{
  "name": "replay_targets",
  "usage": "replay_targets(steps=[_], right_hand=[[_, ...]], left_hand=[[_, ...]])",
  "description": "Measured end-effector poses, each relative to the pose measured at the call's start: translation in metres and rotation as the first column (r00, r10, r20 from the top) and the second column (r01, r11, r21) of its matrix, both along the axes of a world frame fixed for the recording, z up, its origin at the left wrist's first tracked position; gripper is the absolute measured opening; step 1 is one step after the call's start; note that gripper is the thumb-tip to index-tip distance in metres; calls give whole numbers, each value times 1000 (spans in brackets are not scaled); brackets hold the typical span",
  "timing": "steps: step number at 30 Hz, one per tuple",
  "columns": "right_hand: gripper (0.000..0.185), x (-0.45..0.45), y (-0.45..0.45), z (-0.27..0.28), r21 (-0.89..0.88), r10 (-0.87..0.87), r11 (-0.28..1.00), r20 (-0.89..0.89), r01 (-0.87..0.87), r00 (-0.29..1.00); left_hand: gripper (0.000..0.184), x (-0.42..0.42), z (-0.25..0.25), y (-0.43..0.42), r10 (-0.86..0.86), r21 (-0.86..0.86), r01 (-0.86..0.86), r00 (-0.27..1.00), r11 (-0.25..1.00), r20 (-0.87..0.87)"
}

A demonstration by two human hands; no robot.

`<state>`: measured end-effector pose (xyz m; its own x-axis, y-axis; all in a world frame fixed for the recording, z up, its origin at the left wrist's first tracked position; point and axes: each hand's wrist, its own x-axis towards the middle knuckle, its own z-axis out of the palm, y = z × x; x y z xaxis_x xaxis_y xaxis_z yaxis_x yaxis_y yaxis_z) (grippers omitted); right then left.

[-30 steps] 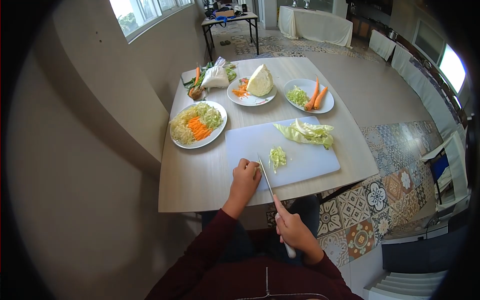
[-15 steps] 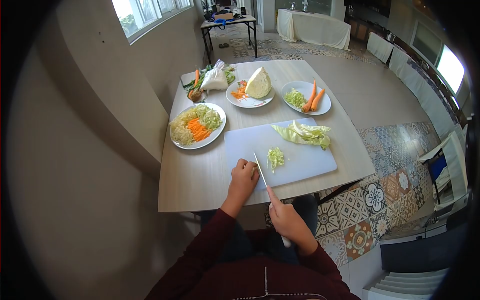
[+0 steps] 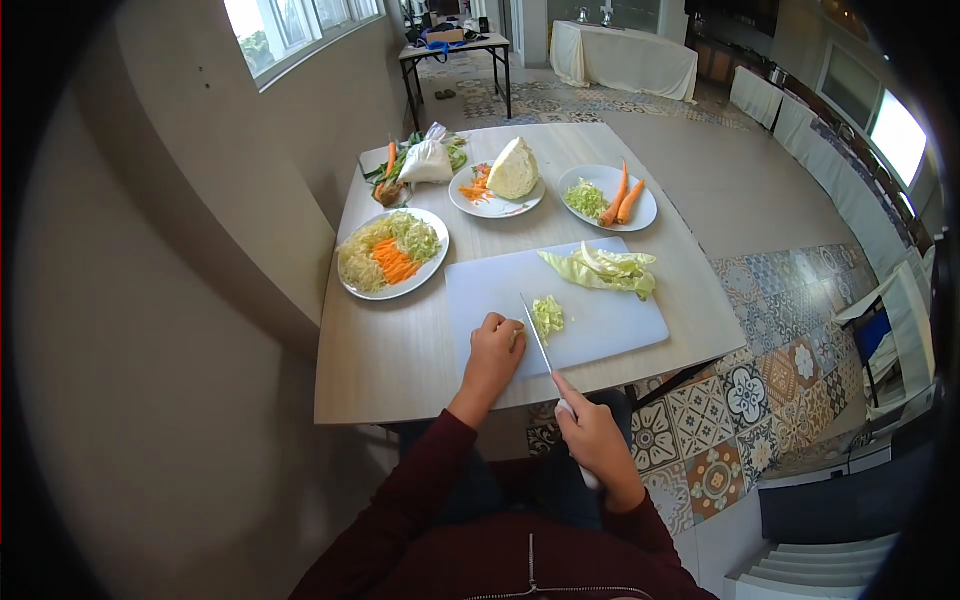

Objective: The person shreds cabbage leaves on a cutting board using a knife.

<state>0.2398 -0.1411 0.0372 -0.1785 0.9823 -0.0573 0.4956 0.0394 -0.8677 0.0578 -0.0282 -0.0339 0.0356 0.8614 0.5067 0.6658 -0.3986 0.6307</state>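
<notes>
My right hand [image 3: 594, 436] is closed around the white handle of a kitchen knife [image 3: 536, 334], its blade pointing away from me over the white cutting board [image 3: 610, 338]. Just left of the blade, my left hand [image 3: 495, 352] rests on the board with its fingers curled over a small piece of cabbage, mostly hidden beneath them. A little pile of shredded cabbage [image 3: 548, 315] lies against the blade's right side. Larger cabbage leaves [image 3: 600, 270] lie at the back right of the board.
A plate [image 3: 436, 264] of shredded vegetables stands left of the board. Behind are a plate [image 3: 520, 209] with a cabbage wedge [image 3: 514, 170] and a plate [image 3: 648, 214] with carrots [image 3: 619, 196]. A white plastic bag [image 3: 427, 162] sits at the back left. The wall is close on the left.
The knife and my right hand have shifted to the right, bringing the blade against the shredded pile. My left hand stays on the cabbage piece, moved only slightly.
</notes>
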Motion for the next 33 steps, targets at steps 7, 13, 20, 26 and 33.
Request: replay_targets(steps=[7, 13, 20, 26, 33], right_hand=[[50, 3, 1, -3, -76, 4, 997, -74, -10, 997], [50, 2, 2, -8, -71, 10, 997, -74, -16, 997], [52, -1, 2, 4, -188, 20, 981, -133, -45, 991], [53, 0, 2, 4, -194, 24, 980, -156, -54, 988], [53, -4, -4, 3, -171, 26, 983, -236, -68, 971]], left_hand=[[15, -2, 0, -1, 27, 24, -25, 995, 999, -92], [17, -4, 1, 0, 5, 8, -4, 995, 1000, -101], [19, -6, 1, -3, -11, 16, 12, 999, 1000, -48], [19, -6, 4, -3, -26, -31, 27, 999, 999, 24], [19, -5, 1, -1, 2, 44, 0, 999, 999, -40]])
